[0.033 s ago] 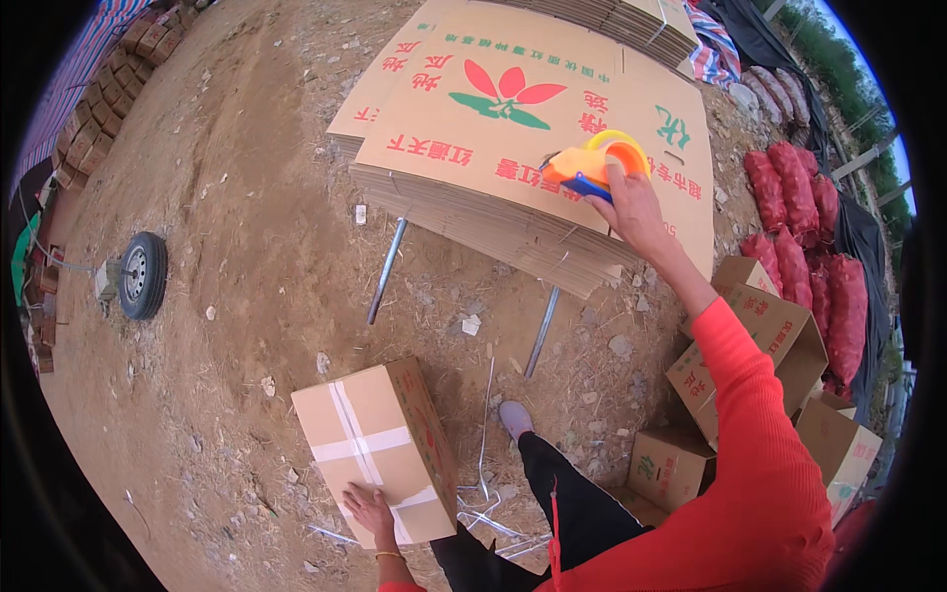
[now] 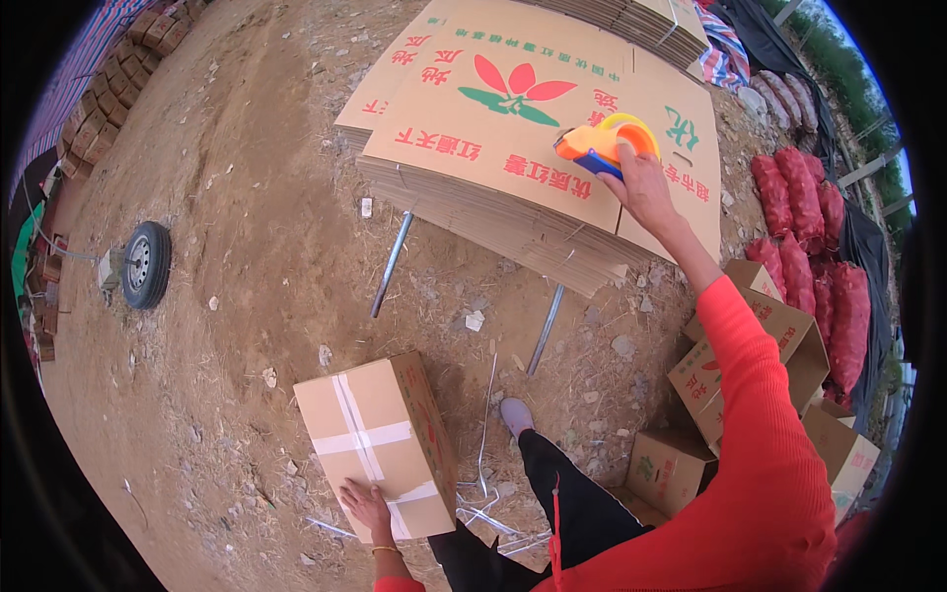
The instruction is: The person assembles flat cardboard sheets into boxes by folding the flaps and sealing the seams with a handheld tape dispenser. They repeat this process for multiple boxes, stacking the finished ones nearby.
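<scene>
Clutching tape dispenser (image 2: 592,141) in curled right hand (image 2: 647,187) over stacked cardboard (image 2: 464,148); could snag by dipping. Touching taped box (image 2: 380,409) beside leg (image 2: 572,483) with flat left hand (image 2: 368,507), gripping nothing; could tip it by leaning unevenly.

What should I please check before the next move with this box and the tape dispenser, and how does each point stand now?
1. Left hand on the box: ok, laid on its taped face.
2. Tape dispenser in the right hand: ok, gripped.
3. Dispenser lifted off the cardboard stack: cannot tell; this view does not show whether they touch.
4. Tape strips on the visible face: ok, two cross there.
5. Far side of the box sealed: cannot tell, it is hidden.
6. Ground by the shoe free of loose straps: not ok, white ones lie there.
</scene>
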Available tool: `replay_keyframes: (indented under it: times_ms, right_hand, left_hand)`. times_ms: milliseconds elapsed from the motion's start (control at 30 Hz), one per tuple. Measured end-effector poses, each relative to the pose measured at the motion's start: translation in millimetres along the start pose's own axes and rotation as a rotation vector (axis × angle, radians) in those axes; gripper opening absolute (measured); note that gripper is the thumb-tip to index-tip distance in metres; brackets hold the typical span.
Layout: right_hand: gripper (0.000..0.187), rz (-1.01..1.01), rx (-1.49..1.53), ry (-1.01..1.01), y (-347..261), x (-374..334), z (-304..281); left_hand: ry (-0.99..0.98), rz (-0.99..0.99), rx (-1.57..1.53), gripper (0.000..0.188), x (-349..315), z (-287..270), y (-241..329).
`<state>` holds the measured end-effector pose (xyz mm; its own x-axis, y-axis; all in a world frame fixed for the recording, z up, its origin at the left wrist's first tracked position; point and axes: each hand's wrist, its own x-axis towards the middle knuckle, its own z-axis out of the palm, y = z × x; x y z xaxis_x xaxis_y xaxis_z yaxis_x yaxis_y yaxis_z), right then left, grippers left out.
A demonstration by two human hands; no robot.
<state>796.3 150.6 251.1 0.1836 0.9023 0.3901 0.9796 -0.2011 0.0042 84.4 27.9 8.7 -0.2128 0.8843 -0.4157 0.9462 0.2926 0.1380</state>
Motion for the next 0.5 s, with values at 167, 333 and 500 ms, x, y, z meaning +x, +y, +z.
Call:
replay_keyframes:
  times_ms: [167, 333, 500]
  right_hand:
    - [0.044, 0.030, -0.314, 0.188, 49, 2, 36]
    - [0.048, 0.259, 0.622, -0.300, -172, -137, 55]
    - [0.074, 0.936, 1.324, -0.891, -360, -369, 137]
  left_hand:
    - [-0.023, -0.102, 0.034, 0.094, 5, -2, -19]
    - [0.026, -0.233, -0.131, 0.091, 18, -6, -93]
    - [-0.175, -0.131, -0.635, 0.081, 67, 12, -88]
